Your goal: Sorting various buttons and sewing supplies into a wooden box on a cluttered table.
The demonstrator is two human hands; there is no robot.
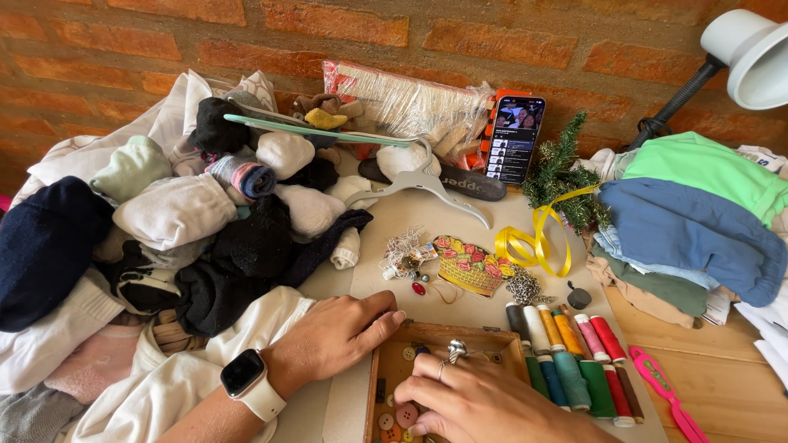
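Fingers of right hand (480, 402) loosely curled, tips down among buttons (400, 417) inside wooden box (373, 385), pressing one pale button; whether pinched, hard to tell. Ring on one finger. Left hand (336, 336) flat, fingers together, resting on cloth just beside box's left wall, holding nothing; white watch (246, 377) on wrist. Box low in centre, long axis running away from body, open top up. Thread spools (570, 353) just right of box; sock pile (205, 221) to left.
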